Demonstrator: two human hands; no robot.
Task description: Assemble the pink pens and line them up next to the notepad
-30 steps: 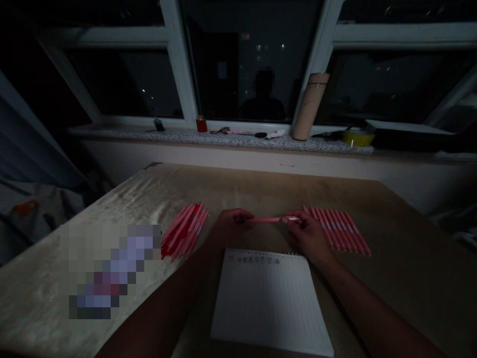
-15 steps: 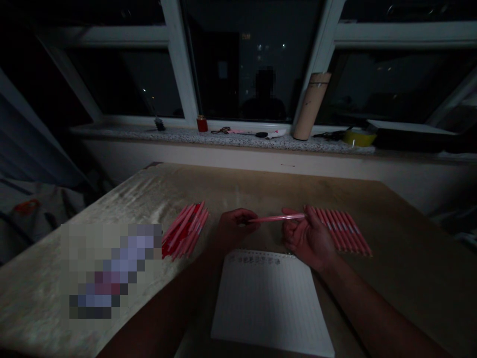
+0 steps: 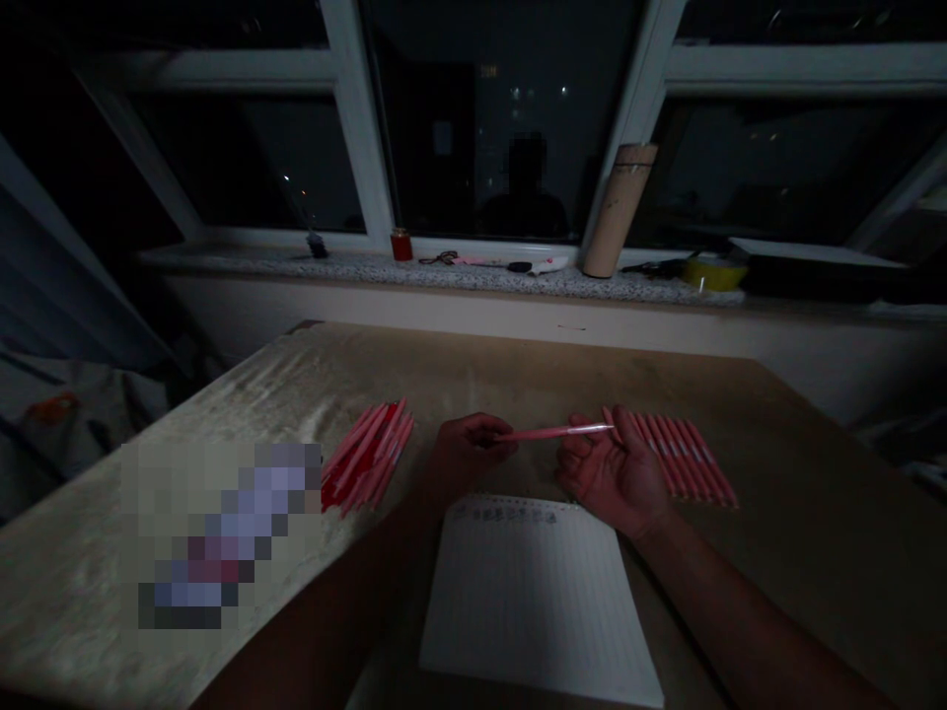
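A pink pencil (image 3: 539, 433) is held level between my two hands, above the top edge of the notepad. My left hand (image 3: 470, 449) pinches its left end. The pencil's shiny right end rests against the fingers of my right hand (image 3: 611, 468), which is turned palm up with curled fingers and the thumb beside the tip. Just beyond the right hand, several pink pencils (image 3: 692, 459) lie side by side in a neat slanted row, partly hidden by the hand. To the left, a loose pile of pink pencils (image 3: 377, 454) lies on a red wrapper (image 3: 336, 490).
A lined notepad (image 3: 537, 602) with scribbles along its top lies in front of me on the table (image 3: 473, 365). A blurred-out object (image 3: 237, 532) is at the left. The windowsill (image 3: 355, 274) holds a tall tan cylinder (image 3: 619, 212), a red jar (image 3: 400, 245) and yellow tape (image 3: 714, 273).
The held pencil has shifted slightly to the right, and its right end now shows more clearly by the right thumb. My right fingers have moved a little; the left hand is nearly still.
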